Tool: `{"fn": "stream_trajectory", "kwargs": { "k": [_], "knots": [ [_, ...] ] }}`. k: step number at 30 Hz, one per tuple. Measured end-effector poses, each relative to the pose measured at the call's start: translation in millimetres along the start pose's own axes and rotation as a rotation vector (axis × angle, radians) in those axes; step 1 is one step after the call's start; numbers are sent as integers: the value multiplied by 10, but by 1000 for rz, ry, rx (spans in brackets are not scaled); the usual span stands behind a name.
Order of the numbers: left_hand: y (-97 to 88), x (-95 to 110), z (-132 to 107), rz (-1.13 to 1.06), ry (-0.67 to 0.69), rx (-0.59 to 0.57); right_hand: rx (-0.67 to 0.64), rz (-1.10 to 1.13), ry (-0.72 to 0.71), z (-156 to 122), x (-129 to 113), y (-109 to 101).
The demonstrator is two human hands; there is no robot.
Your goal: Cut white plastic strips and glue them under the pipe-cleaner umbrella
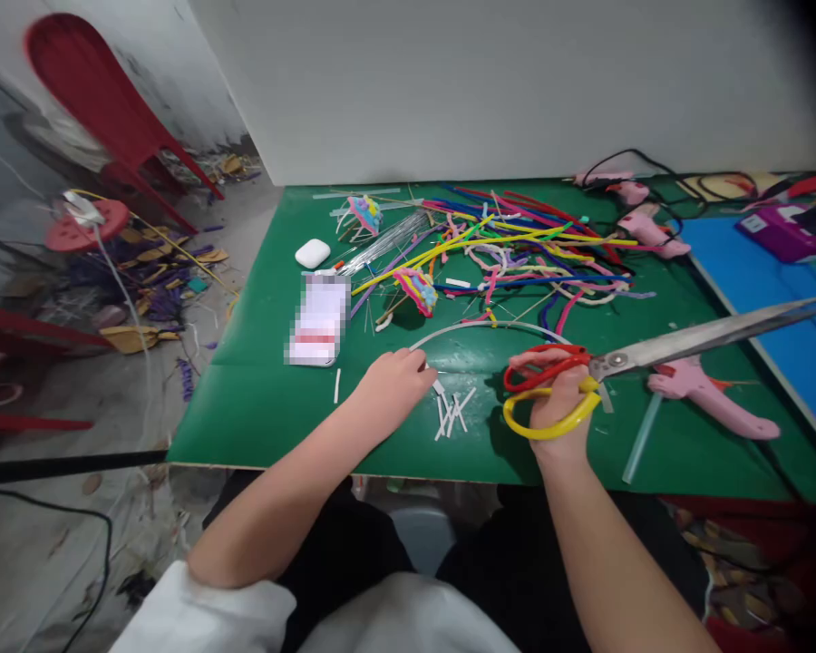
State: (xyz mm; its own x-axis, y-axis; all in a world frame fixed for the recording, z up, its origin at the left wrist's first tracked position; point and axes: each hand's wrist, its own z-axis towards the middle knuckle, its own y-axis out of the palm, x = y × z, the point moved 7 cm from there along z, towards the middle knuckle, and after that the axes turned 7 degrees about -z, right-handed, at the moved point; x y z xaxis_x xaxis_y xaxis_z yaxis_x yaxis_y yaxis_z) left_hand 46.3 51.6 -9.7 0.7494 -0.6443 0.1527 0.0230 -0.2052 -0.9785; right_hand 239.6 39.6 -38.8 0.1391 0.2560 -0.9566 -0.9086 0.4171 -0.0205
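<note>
The head view shows, nearest, several short white strips [454,415] lying loosely crossed on the green tabletop [245,413], between the two hands, which are apart. The right hand [561,404] is closed around the handle loops of the scissors [680,341]; the blades point rightward, perhaps so that they stay clear of the other hand. The left hand [398,381] rests with curled fingers beside the strips; I cannot tell whether it grips something. A pale curved band [490,325] arches just beyond, between both hands. At right lies a pink glue gun [721,399], probably within easy reach. Farther, colourful pipe cleaners [537,238] are heaped, which seems to leave the near area for handwork.
</note>
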Motion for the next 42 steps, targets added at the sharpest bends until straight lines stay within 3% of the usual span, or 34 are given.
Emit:
{"fn": "stream_trajectory", "kwargs": {
  "k": [7,15,23,30,42],
  "knots": [
    [-12,-112,62,-48,50,55,-12,16,-2,-18,-35,23],
    [-35,-167,95,-71,-13,80,20,-2,17,-9,-16,9],
    [-191,-323,-22,-438,-11,81,17,7,17,-14,-36,24],
    [-53,-256,16,-489,-130,31,20,-19,7,-14,-53,27],
    [3,-421,85,-687,-218,20,-23,51,31,-14,-79,55]
  ]
}}
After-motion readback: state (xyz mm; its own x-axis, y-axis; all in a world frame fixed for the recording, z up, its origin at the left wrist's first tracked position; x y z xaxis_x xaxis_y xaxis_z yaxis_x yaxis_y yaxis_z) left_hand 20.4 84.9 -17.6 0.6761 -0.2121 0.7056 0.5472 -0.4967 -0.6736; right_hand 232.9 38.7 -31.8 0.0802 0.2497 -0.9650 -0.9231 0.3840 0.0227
